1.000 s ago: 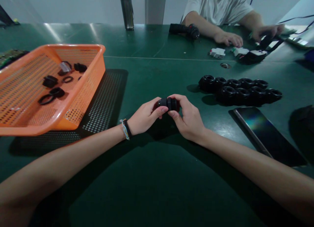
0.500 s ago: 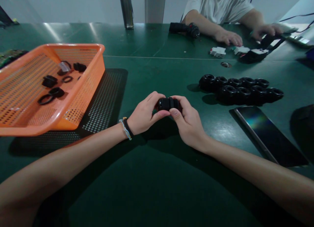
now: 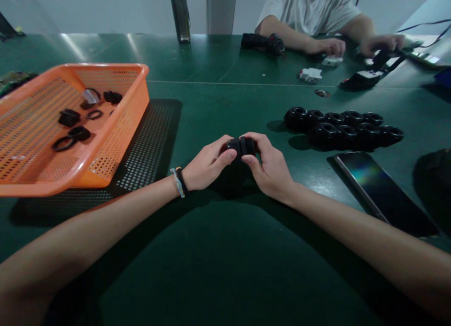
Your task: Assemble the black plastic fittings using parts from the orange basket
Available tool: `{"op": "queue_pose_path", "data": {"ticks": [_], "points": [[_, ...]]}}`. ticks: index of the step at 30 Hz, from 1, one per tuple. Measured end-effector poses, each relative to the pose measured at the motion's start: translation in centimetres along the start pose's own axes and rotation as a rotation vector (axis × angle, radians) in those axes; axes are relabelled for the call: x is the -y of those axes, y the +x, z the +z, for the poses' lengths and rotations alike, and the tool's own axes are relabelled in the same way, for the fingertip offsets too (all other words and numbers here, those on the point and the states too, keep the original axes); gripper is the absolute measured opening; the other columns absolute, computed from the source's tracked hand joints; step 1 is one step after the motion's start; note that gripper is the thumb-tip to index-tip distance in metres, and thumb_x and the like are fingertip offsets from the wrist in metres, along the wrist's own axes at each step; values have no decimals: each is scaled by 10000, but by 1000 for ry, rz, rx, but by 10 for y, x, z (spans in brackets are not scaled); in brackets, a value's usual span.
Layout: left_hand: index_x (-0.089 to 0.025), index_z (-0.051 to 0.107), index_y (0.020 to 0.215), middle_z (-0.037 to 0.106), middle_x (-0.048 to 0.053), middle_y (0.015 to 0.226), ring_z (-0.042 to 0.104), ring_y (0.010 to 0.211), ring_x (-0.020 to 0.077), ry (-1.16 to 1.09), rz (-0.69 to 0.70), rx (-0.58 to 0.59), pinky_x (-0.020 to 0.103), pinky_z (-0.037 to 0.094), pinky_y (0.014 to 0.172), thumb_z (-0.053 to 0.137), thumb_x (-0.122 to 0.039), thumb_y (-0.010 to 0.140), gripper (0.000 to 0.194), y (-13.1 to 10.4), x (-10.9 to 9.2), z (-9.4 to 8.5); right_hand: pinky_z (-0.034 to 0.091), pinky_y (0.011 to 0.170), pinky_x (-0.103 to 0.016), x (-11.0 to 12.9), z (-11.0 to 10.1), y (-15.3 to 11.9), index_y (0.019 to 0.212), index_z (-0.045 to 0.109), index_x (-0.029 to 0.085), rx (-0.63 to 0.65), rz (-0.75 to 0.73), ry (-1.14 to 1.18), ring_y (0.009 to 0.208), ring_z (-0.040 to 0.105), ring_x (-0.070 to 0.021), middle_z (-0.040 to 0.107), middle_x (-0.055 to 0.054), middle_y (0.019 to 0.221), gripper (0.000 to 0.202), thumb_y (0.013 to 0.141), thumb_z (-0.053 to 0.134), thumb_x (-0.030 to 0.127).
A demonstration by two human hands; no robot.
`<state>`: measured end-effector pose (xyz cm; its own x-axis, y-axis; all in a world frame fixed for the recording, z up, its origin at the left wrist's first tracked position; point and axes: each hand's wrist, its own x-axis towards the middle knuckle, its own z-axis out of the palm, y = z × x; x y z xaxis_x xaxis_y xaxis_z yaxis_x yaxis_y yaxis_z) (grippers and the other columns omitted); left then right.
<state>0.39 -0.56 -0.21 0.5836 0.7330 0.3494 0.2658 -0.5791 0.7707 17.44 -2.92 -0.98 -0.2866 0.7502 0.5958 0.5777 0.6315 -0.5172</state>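
Two hands grip a black fitting, its long axis running left to right.

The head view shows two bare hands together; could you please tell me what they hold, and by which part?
A black fitting: the left hand grips its left end, the right hand its right end, each between thumb and fingers.

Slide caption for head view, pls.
Left hand and right hand grip a black cable gland, orange perforated basket to the left.
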Motion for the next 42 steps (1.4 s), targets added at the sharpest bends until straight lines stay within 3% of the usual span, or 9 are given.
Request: {"op": "queue_pose_path", "data": {"ticks": [6,14,23,33,39,42], "points": [[-152,456,862,516,-11,654,488,597,111,-225,-111,109,242,396,593,357,-614,859,472,2,4,2,510,700,-357,-8,-4,1,1094,459,224,14,-100,-61,872,616,-218,627,-100,986,403,901,298,539],[-139,456,935,518,-5,688,501,604,113,-181,-89,38,241,416,606,403,-580,862,450,-2,-3,2,503,673,-334,0,-1,-1,1076,444,200,1,-59,4,818,611,-199,620,-97,956,363,910,322,498],[-128,472,1010,549,77,920,527,803,167,146,85,-77,291,446,719,312,-634,862,551,-4,-1,2,456,582,-287,13,1,-4,1042,460,201,-2,140,112,675,578,-158,614,-49,854,375,898,337,524],[-132,484,1008,518,63,887,511,733,158,374,179,-92,275,446,639,311,-644,853,562,-1,4,-1,436,587,-281,20,3,-6,1013,468,203,23,282,245,678,568,-157,610,-34,814,354,894,358,518],[-129,477,1033,547,70,915,518,753,157,230,76,-32,283,439,670,350,-598,873,511,1,2,-2,441,571,-275,12,4,-3,1014,471,206,25,254,221,662,572,-152,606,-33,803,372,888,359,538],[-131,486,952,544,32,777,508,678,138,36,-5,28,265,416,631,298,-606,879,516,2,2,-3,450,581,-281,9,3,-2,1030,469,215,10,204,186,660,575,-151,605,-29,812,367,886,368,537]]}}
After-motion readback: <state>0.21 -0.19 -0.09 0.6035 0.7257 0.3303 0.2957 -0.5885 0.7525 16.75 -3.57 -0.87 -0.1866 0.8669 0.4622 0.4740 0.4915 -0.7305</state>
